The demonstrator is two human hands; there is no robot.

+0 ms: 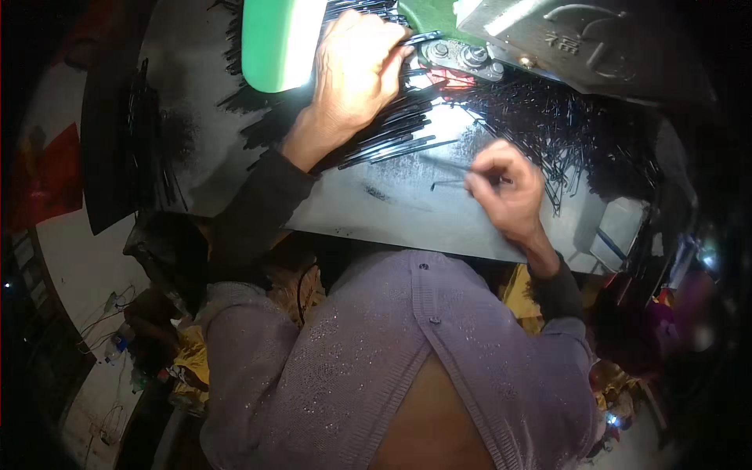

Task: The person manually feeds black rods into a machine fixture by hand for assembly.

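Slender black strips [407, 141], straight, narrow and glossy where light strikes them, lie in a loose bundle beneath and beside the left hand [356, 72], on the far part of the worktop [368, 207]. The left fingers are nearly closed, thumb and forefinger pinching one dark strip [424, 37] beside a bolted metal fitting [462, 59] on a green machine [431, 16]. The right hand [507, 188] is blurred, its fingers curled with little gap; a thin dark piece [446, 185], hooked at its free end, shows at the tips, but whether it is gripped cannot be told. Farther right lies a tangled heap [568, 129] of bent black pieces.

The worktop is pale grey, smudged with dark marks and brightly lit near a green housing [270, 47]. Beyond its left edge are a red cloth [51, 180] and pale floor [88, 274]; the outer surroundings are dim.
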